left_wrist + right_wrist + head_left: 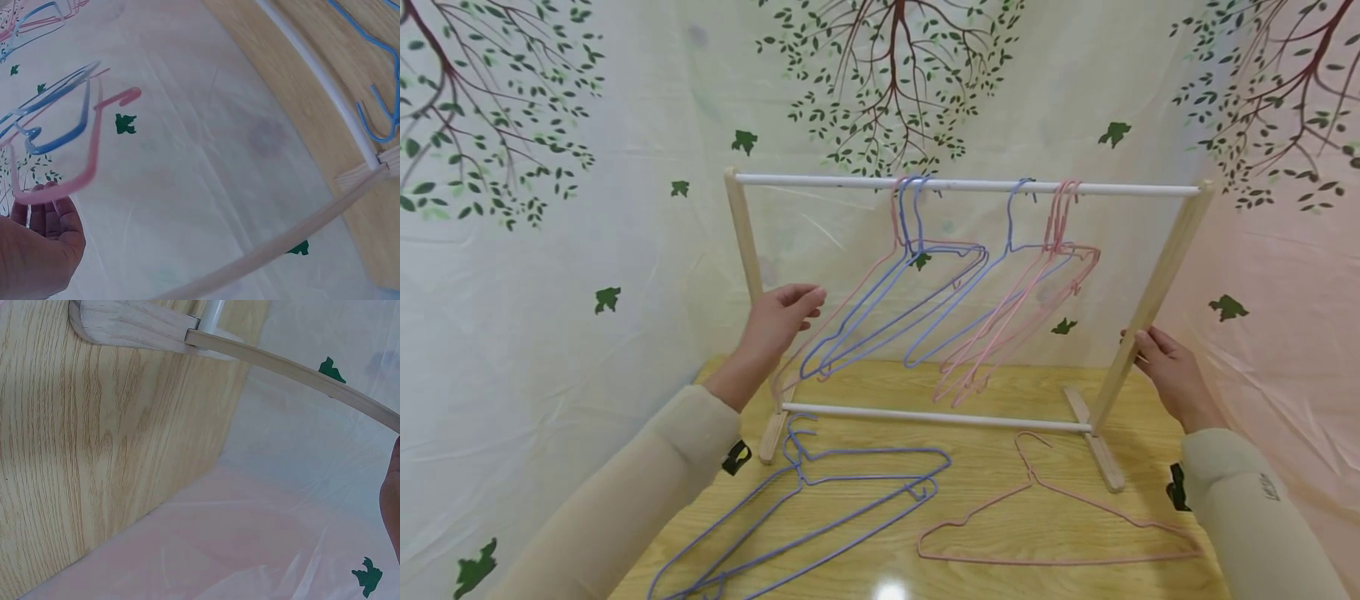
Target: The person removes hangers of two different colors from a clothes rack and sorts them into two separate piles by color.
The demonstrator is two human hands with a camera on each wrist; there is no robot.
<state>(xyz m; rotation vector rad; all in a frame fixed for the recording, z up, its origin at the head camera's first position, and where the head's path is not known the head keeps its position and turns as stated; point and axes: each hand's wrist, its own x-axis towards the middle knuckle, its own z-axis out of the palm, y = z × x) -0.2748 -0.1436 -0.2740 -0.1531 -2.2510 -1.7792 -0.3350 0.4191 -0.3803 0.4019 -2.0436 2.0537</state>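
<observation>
A wooden rack with a white top bar (842, 182) carries several blue and pink hangers in two groups. My right hand (1176, 375) holds the rack's right post (1163, 275) partway up, thumb in front and fingertips showing past its far side. Beside the left post (745, 237), my left hand (775, 323) is raised with fingers loosely bent and nothing between them. The outermost pink hanger (95, 140) on that side overlaps its fingertips in the left wrist view. Only an edge of the right hand (392, 494) appears in the right wrist view.
Two blue hangers (880, 451) lie overlapping on the wooden table (865, 575) in front of the rack. To their right lies a pink hanger (1060, 562). A white lower bar (940, 416) joins the rack's feet. Behind hangs a leaf-patterned curtain (647, 350).
</observation>
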